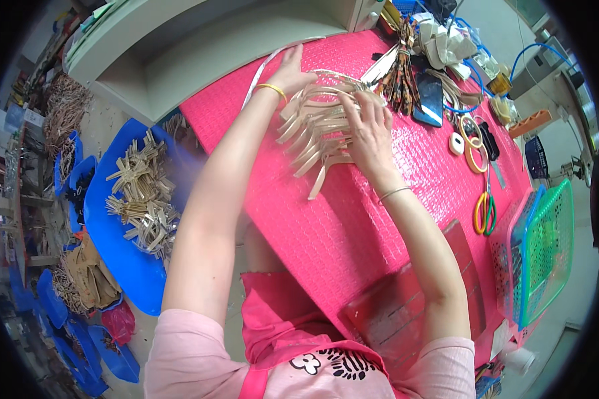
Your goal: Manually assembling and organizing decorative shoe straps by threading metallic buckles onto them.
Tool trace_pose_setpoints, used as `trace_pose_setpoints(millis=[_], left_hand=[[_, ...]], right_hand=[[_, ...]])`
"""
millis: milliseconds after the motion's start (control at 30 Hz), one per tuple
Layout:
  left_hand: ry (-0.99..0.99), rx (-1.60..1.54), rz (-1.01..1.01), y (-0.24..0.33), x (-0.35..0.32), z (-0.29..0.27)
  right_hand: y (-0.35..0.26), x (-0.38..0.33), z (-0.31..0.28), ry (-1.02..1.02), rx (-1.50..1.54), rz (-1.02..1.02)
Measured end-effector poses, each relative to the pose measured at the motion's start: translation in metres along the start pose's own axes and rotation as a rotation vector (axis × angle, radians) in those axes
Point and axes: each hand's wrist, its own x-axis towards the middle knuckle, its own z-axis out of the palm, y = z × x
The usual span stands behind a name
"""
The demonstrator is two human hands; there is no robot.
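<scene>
A row of glossy beige straps (317, 133) lies fanned out on the pink table, their curved loose ends toward me. My right hand (371, 136) rests over the right side of the row, fingers apart and slightly bent, touching the straps; its fingertips partly cover the far ends. At the far left of the row is my left hand (290, 72), its fingers stretched away from me and its thumb out toward the straps. A long thin white strip (263, 68) runs along the table edge and passes behind the left hand; whether the fingers touch it is unclear.
Orange- and green-handled scissors (485, 213), tape rolls (472, 143) and a phone (428, 100) lie on the right. Nearer stand a red board (412, 292) and stacked plastic baskets (546, 239). A blue bin (106, 219) of strap bundles stands left of the table, with a pale cabinet (180, 50) beyond.
</scene>
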Motion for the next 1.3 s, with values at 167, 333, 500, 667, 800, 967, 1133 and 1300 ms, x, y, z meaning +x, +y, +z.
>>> trace_pose_setpoints(millis=[167,333,500,667,800,967,1133,1300], left_hand=[[-0.498,-0.505,-0.373,-0.012,0.021,0.001],[-0.584,-0.578,-0.331,0.014,-0.002,-0.013],[-0.799,-0.644,-0.316,0.026,-0.017,-0.019],[0.091,-0.003,-0.155,-0.01,0.004,-0.035],[0.144,0.726,-0.449,-0.036,0.015,-0.026],[0.19,0.4,-0.413,-0.021,0.013,-0.032],[-0.353,0.018,-0.133,0.055,-0.023,-0.046],[-0.452,0.097,0.033,0.102,-0.059,-0.074]], right_hand=[[0.007,0.022,0.016,-0.087,0.059,0.033],[0.015,0.037,0.028,-0.024,0.056,0.057],[0.035,0.052,0.049,-0.193,0.254,-0.158],[0.032,0.045,0.024,-0.191,0.332,-0.274],[0.026,0.035,0.01,-0.185,0.342,-0.319],[0.03,0.024,0.003,-0.126,0.397,-0.335],[0.028,0.011,0.007,0.044,0.37,-0.289],[0.028,0.013,0.007,0.067,0.301,-0.39]])
